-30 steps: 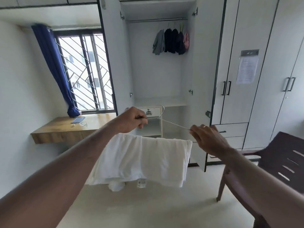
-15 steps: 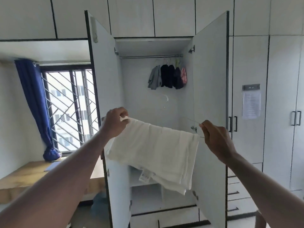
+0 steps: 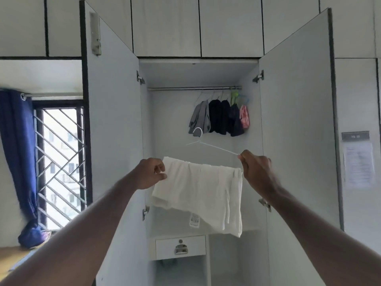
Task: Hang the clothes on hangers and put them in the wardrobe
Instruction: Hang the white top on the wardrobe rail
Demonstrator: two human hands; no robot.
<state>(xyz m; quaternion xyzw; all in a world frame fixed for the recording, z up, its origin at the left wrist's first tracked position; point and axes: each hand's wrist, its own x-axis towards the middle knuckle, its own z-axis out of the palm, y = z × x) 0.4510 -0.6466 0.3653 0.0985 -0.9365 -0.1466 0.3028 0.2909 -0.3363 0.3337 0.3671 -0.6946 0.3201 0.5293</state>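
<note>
No text readable anywhere. White tag [image 3: 194, 219] sewn on white garment [image 3: 201, 193]: small dark print, too fine to read. Paper sheet [image 3: 359, 165] taped on closed wardrobe door at right: lines of print, blurred. Dark plate [image 3: 355, 136] above the sheet: pale marks, illegible.

A white folded cloth [image 3: 201, 190] drapes over the bar of a thin wire hanger [image 3: 212, 145], held level before the open wardrobe [image 3: 296, 120]. Five clothes [image 3: 220, 117] hang at the rail's [image 3: 185, 88] right end.
</note>
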